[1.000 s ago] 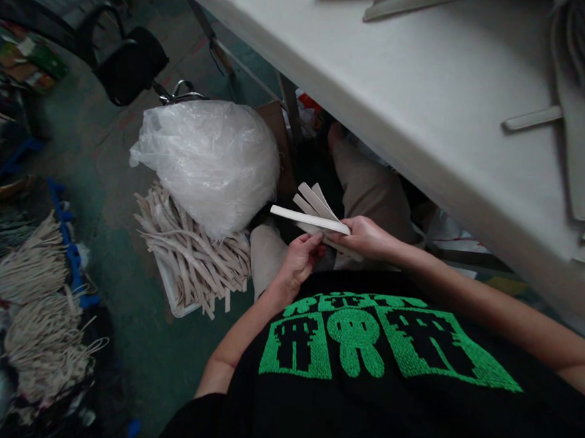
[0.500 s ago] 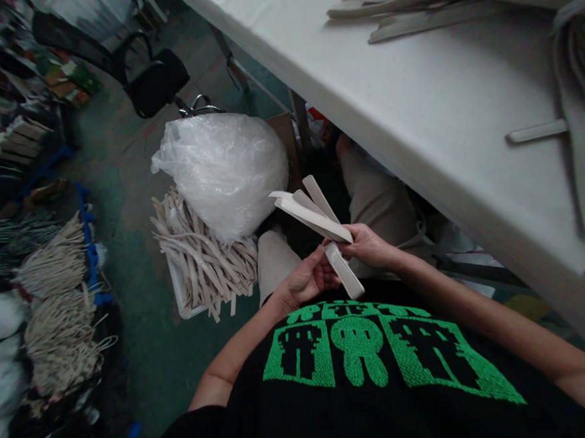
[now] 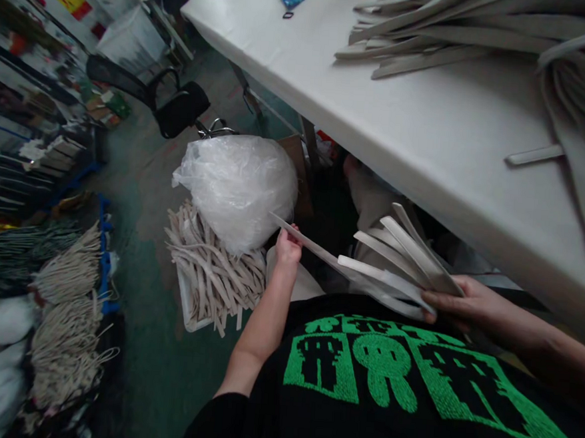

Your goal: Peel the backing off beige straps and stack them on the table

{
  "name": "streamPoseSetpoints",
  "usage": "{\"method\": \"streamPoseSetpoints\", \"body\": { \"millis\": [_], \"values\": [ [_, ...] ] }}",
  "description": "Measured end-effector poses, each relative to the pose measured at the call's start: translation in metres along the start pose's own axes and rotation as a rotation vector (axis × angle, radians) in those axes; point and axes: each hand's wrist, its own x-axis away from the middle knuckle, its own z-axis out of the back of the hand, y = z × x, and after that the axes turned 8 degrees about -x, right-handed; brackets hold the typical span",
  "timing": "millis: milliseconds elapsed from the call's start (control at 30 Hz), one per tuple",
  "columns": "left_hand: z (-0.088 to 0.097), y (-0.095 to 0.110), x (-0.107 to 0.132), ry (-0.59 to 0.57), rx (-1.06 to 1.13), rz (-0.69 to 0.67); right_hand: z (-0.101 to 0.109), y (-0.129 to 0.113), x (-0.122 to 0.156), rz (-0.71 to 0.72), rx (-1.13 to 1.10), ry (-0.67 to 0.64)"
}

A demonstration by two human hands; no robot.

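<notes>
We see a white table [image 3: 428, 135] across the top right, and on it lies a large heap [image 3: 450, 40] of pale strips. Below it is the person's black shirt [image 3: 258, 420] with a green pattern. A clear plastic bag [image 3: 239, 188] stands on the left of the legs, with a black chair [image 3: 180, 108] behind it. Just beside the bag, partly under it, we find a white tray [image 3: 185, 308] filled with a pile [image 3: 218, 277] of strips. In front of the shirt, below the table edge, the right hand [image 3: 459, 304] grips a fan [image 3: 411, 246] of about 5 strips at their near ends. The left hand [image 3: 288, 245] pinches 1 strip [image 3: 320, 251] close to its far end; its other end goes toward the fan, where blur hides it from us.
</notes>
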Motion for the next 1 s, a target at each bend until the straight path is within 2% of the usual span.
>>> {"method": "streamPoseSetpoints", "body": {
  "millis": [67,133,233,367,467,567,633,733,833,900,967,1000],
  "values": [
    [-0.002,0.01,0.007,-0.046,-0.003,-0.125,-0.001,0.008,-0.005,0.007,-0.059,0.031],
    [-0.004,0.009,0.02,-0.144,-0.045,-0.202,-0.008,0.007,-0.017,0.061,-0.089,0.077],
    [-0.008,-0.002,0.047,-0.288,-0.136,-0.22,-0.027,-0.009,-0.041,0.187,-0.097,0.129],
    [-0.015,-0.018,0.08,-0.391,-0.245,-0.278,-0.05,-0.034,-0.078,0.299,-0.174,0.197],
    [-0.018,-0.026,0.095,-0.45,-0.3,-0.379,-0.06,-0.041,-0.102,0.355,-0.228,0.244],
    [-0.019,-0.03,0.1,-0.541,-0.391,-0.486,-0.066,-0.04,-0.119,0.376,-0.275,0.268],
    [-0.019,-0.033,0.099,-0.535,-0.493,-0.517,-0.071,-0.037,-0.125,0.381,-0.298,0.281],
    [-0.019,-0.034,0.095,-0.46,-0.644,-0.522,-0.076,-0.031,-0.13,0.373,-0.297,0.296],
    [-0.019,-0.027,0.09,-0.461,-0.738,-0.535,-0.076,-0.028,-0.131,0.38,-0.288,0.302],
    [-0.019,-0.013,0.09,-0.495,-0.784,-0.56,-0.071,-0.031,-0.128,0.42,-0.301,0.318],
    [-0.018,0.008,0.093,-0.607,-0.854,-0.537,-0.062,-0.039,-0.125,0.483,-0.329,0.325],
    [-0.017,0.02,0.095,-0.69,-0.908,-0.484,-0.057,-0.045,-0.123,0.511,-0.336,0.313]
  ]
}}
